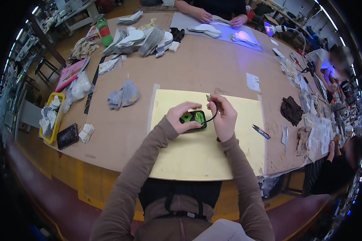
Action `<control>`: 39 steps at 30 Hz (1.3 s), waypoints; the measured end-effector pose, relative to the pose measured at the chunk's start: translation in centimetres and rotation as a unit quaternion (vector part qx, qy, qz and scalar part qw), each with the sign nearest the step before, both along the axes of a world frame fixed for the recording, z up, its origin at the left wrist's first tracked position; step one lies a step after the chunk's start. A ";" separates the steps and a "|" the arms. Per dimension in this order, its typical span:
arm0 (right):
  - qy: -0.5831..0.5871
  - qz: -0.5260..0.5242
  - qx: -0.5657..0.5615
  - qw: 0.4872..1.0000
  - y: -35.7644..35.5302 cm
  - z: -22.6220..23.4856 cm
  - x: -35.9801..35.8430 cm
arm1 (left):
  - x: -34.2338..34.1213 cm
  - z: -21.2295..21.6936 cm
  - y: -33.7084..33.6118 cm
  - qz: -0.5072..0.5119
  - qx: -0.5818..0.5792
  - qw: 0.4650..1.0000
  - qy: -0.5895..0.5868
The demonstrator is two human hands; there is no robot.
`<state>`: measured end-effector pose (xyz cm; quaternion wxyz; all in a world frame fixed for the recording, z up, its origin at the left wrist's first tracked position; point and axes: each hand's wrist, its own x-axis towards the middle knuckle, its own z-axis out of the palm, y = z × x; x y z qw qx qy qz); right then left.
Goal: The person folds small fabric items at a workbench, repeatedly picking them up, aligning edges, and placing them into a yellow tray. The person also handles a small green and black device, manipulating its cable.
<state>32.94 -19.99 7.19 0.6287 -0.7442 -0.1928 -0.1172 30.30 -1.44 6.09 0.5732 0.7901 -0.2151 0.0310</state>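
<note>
Over a pale yellow sheet [181, 160] on the table, my left hand [180, 117] grips a small black and green device [198, 117] with a lit display. Its thumb lies along the near edge and its fingers curl over the far side. A short black cable [211, 117] leaves the device's right side and loops up to my right hand [224, 114]. That hand pinches the cable, and a small green tip [208, 96] sticks out beyond the fingertips. What the tip is, I cannot make out.
Stacked grey-white fabric pieces [138, 40] and a green bottle [104, 31] stand far left. Nearer left lie a grey bundle [124, 95], a phone [68, 136] and a yellow basket [59, 116]. Right of the sheet's middle are small snips [261, 131]; a dark cloth [291, 111] lies beyond. A co-worker's hands [239, 20] work opposite under a lamp [271, 29].
</note>
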 end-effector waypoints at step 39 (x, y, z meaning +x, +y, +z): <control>0.197 0.017 0.180 0.963 -1.6 -1.5 0.4 | -0.6 -3.3 1.3 0.121 0.287 0.950 -0.012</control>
